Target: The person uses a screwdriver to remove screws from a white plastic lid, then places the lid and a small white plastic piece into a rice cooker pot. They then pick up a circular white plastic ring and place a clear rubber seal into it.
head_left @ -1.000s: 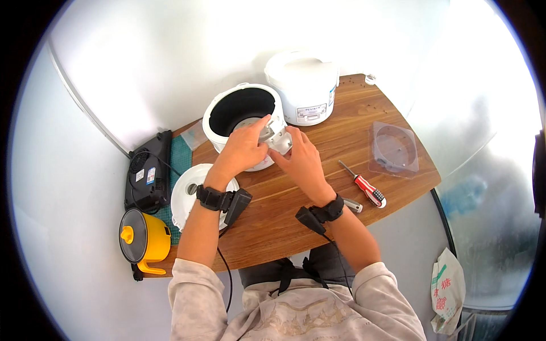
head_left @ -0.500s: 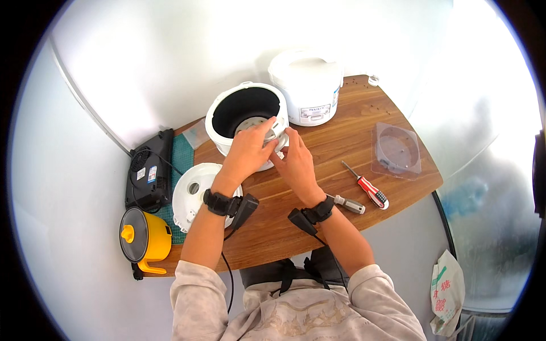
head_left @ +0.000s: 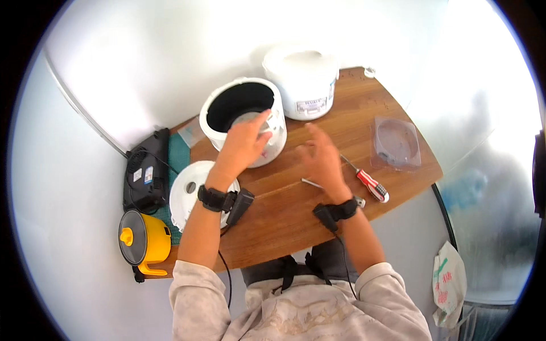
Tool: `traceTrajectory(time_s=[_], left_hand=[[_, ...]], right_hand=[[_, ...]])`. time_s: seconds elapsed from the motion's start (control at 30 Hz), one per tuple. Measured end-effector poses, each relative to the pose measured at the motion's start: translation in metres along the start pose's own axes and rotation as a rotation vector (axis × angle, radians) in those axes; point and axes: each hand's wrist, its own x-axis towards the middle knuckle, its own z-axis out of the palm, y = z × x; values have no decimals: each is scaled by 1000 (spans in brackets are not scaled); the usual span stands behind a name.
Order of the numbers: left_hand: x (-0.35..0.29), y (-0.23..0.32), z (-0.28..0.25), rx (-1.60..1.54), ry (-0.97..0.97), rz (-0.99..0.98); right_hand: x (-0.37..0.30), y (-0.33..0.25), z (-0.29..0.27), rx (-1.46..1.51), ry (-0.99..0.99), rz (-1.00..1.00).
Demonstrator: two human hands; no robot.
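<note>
A white rice cooker body (head_left: 278,149) with a dark interior stands open-topped on the wooden table. My left hand (head_left: 245,143) is over its near rim, thumb and fingers apart, holding nothing that I can see; whether the fingertips touch the housing, I cannot tell. Over the table to the right of the cooker is my right hand (head_left: 320,158), slightly blurred, its fingers apart with nothing in them. Close to that hand lies a screwdriver with a red, white and black handle (head_left: 372,186). A second screwdriver's metal shaft (head_left: 311,182) shows beside my right wrist, which partly covers its handle.
Behind the cooker is a white lidded bucket (head_left: 301,85). At left are a white round plastic part (head_left: 181,199), a green mat (head_left: 179,152), a black appliance (head_left: 147,170) and a yellow pot (head_left: 158,241). A clear plastic tray (head_left: 396,142) lies at right.
My right hand has come off the cooker's front and moved right, toward the screwdrivers. My left hand has stayed at the cooker, its thumb now apart from the fingers.
</note>
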Motion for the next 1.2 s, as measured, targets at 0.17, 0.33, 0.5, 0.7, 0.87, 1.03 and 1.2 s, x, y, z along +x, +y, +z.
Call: traceTrajectory(time_s=[0.17,0.33,0.5,0.7,0.87,1.03,1.2], left_hand=[[-2,7,2,37,-29,-56],[-4,-5,13,17,119,107],[-7,-5,7,63,52,118],[-8,0,-3,11,-65,46],[-7,-4,-3,41,-58,60],[-6,-3,-5,0,-78,55],[-6,-1,-12,-28,-142,20]], right_hand=[[-31,36,-71,-105,-63,261],[-49,52,-80,-297,-269,189],[-44,50,-53,-339,-330,134],[-39,70,-36,-464,-378,108],[-35,74,-32,-506,-408,112],[-33,78,-34,-512,-405,101],[-28,67,-35,-568,-447,155]])
